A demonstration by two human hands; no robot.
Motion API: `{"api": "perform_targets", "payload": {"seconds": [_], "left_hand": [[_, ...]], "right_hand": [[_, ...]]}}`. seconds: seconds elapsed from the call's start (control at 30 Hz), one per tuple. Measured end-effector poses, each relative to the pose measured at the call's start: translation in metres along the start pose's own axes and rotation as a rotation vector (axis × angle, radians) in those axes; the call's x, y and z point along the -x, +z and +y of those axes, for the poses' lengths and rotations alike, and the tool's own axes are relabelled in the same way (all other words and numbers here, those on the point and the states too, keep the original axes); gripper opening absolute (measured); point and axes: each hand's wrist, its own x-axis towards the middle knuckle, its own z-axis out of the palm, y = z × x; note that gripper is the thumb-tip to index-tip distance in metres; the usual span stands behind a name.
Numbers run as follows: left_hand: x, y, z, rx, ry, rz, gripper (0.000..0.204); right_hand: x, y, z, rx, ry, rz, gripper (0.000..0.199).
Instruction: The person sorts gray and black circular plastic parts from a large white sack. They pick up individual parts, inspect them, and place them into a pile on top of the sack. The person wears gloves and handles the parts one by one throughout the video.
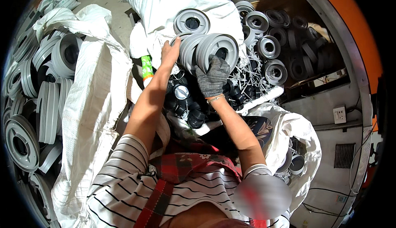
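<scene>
Standing over the work, the person is reaching both arms forward, seen from the head camera looking down. The left hand, bare, is pressing flat with fingers spread against the near end of a stack of grey plastic spools held toward twelve o'clock. The right hand, in a grey knit glove, is clamping the stack's front spool, fingers hooked over its rim and into the centre hole. Just below the hands, black caps are lying in a heap. At nine o'clock, a white woven sack is holding more grey spools. At two o'clock, dark spools are crowding a box.
</scene>
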Motion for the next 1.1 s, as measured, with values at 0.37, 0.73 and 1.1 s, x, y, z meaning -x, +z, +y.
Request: {"api": "perform_targets", "payload": {"seconds": [0.37,0.73,1.1], "left_hand": [[-0.017,0.063,0.044,0.126,-0.149,0.141,0.067],[-0.010,0.068,0.065,0.449,-0.097,-0.249,0.045],[0.063,-0.011,0.250,0.525,0.356,0.045,0.051]], "right_hand": [[0.017,0.000,0.055,-0.250,0.478,0.094,0.066],[0.029,0.008,0.069,-0.443,0.575,0.266,0.070],[-0.022,-0.099,-0.004,-0.438,0.354,0.438,0.065]]}}
